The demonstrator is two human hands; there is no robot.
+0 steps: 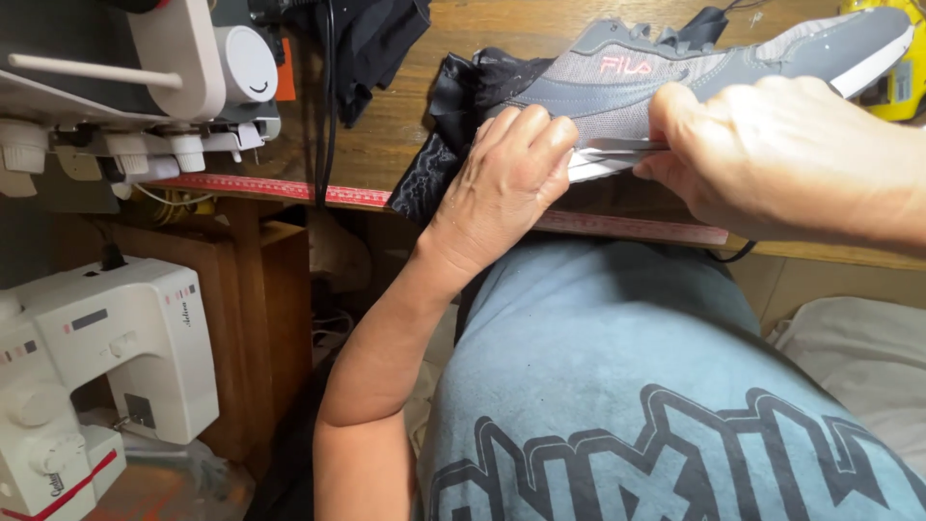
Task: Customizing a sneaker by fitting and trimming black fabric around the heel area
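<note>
Two hands: both are engaged on one grey sneaker [656, 72] at the wooden table [405, 135] edge.
Left hand [506, 183]: fingers are curled and pressed against the sole edge.
Right hand [781, 154]: a thin metal tool [622, 147] is pinched between thumb and fingers, its tip laid at the sole seam.
Black fabric [453, 125]: is bunched beneath the toe.
Progress: the seam is being worked; the extent finished cannot be told.

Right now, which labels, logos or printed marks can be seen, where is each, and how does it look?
Shoe logo: pink letters on the grey shoe's side, on the table.
Tape measure: red strip along the table edge.
Sewing machine label: small dark script on white body, lower left.
Shirt print: dark outlined letters on blue.
</note>
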